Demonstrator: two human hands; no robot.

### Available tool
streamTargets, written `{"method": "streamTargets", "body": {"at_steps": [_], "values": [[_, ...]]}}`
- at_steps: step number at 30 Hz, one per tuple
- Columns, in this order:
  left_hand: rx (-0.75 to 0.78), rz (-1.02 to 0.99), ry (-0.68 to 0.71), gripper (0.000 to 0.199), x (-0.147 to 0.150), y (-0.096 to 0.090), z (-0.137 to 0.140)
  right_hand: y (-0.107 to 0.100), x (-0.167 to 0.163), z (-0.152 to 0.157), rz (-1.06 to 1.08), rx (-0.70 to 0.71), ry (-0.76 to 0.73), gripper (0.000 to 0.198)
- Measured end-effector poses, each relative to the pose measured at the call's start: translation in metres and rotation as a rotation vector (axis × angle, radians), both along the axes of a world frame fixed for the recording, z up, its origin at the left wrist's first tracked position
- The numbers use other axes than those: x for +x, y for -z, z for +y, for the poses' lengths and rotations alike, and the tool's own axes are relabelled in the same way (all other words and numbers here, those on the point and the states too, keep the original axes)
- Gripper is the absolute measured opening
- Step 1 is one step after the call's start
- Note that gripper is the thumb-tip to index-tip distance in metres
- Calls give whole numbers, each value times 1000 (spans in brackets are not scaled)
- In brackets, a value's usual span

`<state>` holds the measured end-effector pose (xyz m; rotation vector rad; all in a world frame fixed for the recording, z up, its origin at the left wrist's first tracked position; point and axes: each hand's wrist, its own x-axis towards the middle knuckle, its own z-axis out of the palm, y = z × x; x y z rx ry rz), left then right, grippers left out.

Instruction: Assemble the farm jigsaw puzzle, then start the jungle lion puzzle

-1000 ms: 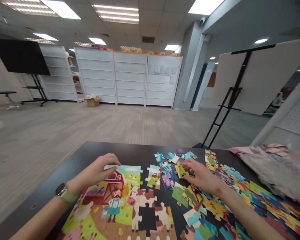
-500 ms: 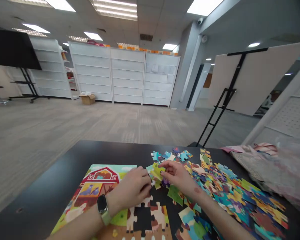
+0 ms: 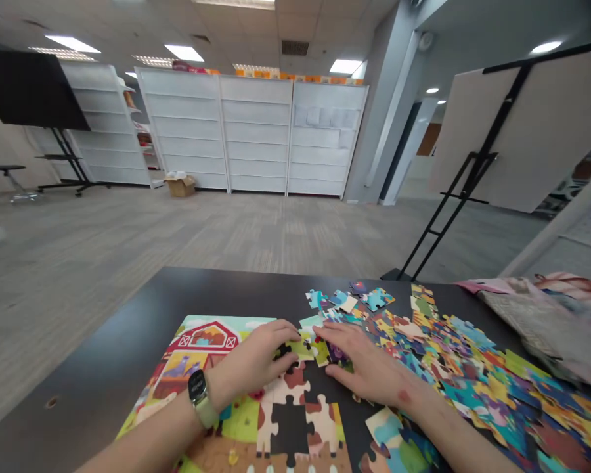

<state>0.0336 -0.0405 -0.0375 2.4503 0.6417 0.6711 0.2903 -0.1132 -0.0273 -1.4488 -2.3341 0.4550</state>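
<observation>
A partly joined farm puzzle with a red barn and cow pieces lies on the black table, with a dark gap among its cow pieces. My left hand, wearing a watch on its wrist, reaches over the puzzle's upper right. Its thumb and curled fingers close on the left edge of a yellow-green puzzle piece. On the other side, my right hand is spread palm down, fingertips touching the pieces near that one and thumb apart. A purple-marked piece is partly hidden beneath it.
Loose puzzle pieces are heaped over the right side of the table. Several blue pieces lie near the far edge. A plastic bag rests at the right. Beyond stand an easel board and white shelves.
My right hand has lowered and flattened, its fingers spreading over the pieces. The yellow-green piece has come down beside the puzzle's top right. The view has shifted slightly.
</observation>
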Motion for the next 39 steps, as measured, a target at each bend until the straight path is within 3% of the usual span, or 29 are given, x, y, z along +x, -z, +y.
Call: {"method": "streamTargets", "body": {"at_steps": [5, 16, 28, 39], "values": [[-26, 24, -1, 19, -9, -12, 10, 6, -4, 4, -35, 120, -30, 39], [-150, 9, 20, 16, -18, -24, 13, 11, -2, 5, -68, 114, -32, 34], [-3, 126, -2, 11, -20, -9, 19, 15, -2, 7, -31, 141, -34, 32], [31, 202, 24, 9, -23, -19, 13, 14, -14, 6, -121, 333, -68, 29]]}}
